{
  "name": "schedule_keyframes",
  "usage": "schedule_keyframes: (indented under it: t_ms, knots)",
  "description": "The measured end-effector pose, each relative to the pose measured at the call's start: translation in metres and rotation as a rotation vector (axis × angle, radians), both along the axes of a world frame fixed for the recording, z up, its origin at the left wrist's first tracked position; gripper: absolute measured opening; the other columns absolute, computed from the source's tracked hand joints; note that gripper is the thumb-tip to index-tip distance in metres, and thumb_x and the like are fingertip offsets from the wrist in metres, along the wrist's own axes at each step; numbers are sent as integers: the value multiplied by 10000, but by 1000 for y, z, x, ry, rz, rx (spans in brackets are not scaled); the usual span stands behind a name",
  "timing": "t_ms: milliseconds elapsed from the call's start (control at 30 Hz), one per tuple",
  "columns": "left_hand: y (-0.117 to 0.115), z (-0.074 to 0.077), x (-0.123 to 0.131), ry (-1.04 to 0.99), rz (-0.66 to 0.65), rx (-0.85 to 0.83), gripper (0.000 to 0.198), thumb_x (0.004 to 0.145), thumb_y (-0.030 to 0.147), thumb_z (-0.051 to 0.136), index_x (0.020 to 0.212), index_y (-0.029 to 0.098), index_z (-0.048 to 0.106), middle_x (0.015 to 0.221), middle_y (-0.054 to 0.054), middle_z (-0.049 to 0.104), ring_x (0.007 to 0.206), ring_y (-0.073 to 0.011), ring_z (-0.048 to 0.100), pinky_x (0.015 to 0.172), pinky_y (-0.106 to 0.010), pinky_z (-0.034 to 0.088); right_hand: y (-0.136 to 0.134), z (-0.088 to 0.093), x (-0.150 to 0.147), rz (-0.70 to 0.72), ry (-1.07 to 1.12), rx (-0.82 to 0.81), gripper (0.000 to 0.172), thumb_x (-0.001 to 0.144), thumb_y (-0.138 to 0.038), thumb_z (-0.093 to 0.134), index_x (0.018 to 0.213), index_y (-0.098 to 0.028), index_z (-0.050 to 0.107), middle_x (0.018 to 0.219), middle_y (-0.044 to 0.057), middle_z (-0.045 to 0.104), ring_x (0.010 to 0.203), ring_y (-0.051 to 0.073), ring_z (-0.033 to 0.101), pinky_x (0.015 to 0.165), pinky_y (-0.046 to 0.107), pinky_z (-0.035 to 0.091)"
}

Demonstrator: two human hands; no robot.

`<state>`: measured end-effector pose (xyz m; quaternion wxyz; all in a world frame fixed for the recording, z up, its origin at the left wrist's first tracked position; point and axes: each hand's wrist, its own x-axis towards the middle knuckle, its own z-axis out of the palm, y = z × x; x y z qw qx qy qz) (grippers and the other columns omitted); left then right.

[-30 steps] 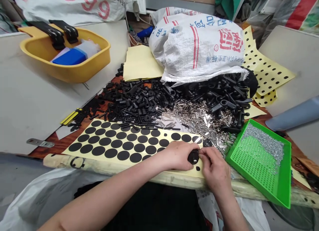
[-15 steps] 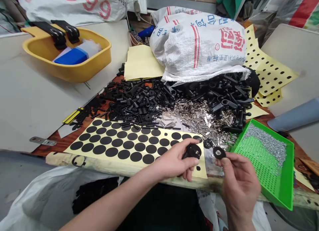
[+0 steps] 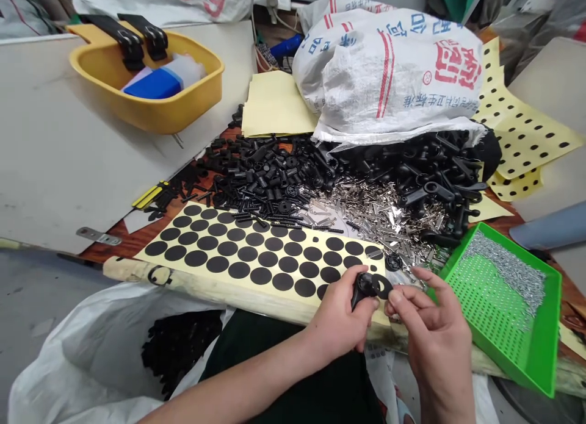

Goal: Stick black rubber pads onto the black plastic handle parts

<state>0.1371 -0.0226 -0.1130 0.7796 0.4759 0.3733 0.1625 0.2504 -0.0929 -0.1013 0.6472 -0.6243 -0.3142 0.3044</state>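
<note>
The wooden worktop (image 3: 135,238) bore most of what lay before you, and at its back sat the bulging white sack (image 3: 394,70), probably put there to leave the near edge to your hands. At your lower left an open white bag (image 3: 55,357) gaped, black pieces (image 3: 178,344) inside it. Across the middle spread a heap of black parts (image 3: 270,174), running into a heap of silver clips (image 3: 375,210), both seemingly placed for a short reach. The yellow basin (image 3: 151,116) was up at the left, perhaps to keep its blue thing (image 3: 158,85) off the crowded surface. Along the front lay the cream sheet (image 3: 322,244) of black discs, flat, likely so each disc was easy to get at. The green tray (image 3: 552,351) slanted past the edge on your right, small grey bits (image 3: 517,271) gathered toward its far side.

Your left hand (image 3: 341,311) had its fingers curled round a black part (image 3: 361,287) above the sheet's right end, leaving the round head exposed. Your right hand (image 3: 434,326) pinched a thin black ring (image 3: 388,286) by its rim between thumb and forefinger, other fingers loosely spread, apparently so its hole was uncovered. Ring and part overlapped in view; whether they touched, I could not tell.
</note>
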Motion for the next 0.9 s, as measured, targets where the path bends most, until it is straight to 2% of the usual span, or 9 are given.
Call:
schedule_keyframes:
  t_ms: [300, 533, 900]
  knots:
    - [0, 1, 0, 20, 0, 19, 505, 835, 251, 502, 1326, 237, 386, 653, 57, 508, 327, -54, 432, 325, -143, 359, 3, 5, -1, 48, -122, 31, 530, 831, -312, 758, 1221, -163, 432, 789, 61, 610, 670, 115, 607, 629, 145, 518]
    - [1, 4, 1, 60, -17, 59, 519, 854, 255, 474, 1358, 217, 360, 587, 60, 493, 332, -58, 437, 342, -127, 365, 5, 2, 2, 53, -109, 8, 532, 825, -333, 761, 1211, -167, 436, 789, 56, 603, 678, 119, 598, 618, 148, 511]
    - [1, 5, 0, 88, -32, 55, 524, 857, 293, 496, 1363, 250, 369, 654, 52, 498, 343, -63, 446, 343, -158, 384, 8, -4, 4, 91, -41, -13, 550, 825, -344, 764, 1215, -159, 423, 788, 52, 598, 693, 124, 588, 660, 189, 532]
